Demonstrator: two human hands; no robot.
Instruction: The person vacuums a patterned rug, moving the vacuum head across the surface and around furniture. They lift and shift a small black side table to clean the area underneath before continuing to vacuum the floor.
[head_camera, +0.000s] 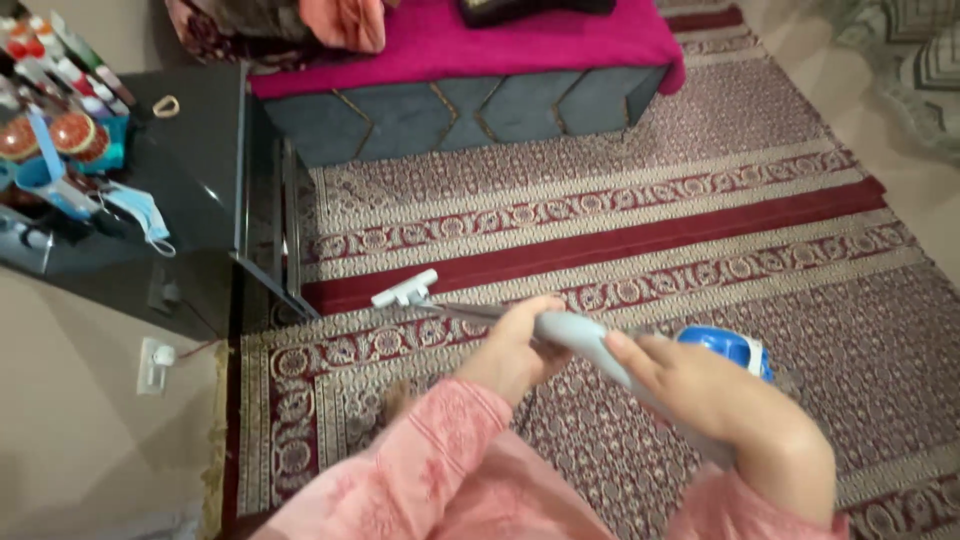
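Gripping grey vacuum wand (575, 335) with both hands: left hand (515, 350) clamped nearer nozzle (405, 290), right hand (720, 405) wrapped behind; wand slanting forward-left over patterned carpet (700, 200).

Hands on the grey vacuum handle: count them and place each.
2. The left hand grips the vacuum handle nearer the nozzle; the right hand grips it farther back.

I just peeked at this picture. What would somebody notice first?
Probably the two hands in the middle, the left hand and right hand, both gripping a grey vacuum wand over the patterned red rug. Next, the bright pink cover on the bench at the top.
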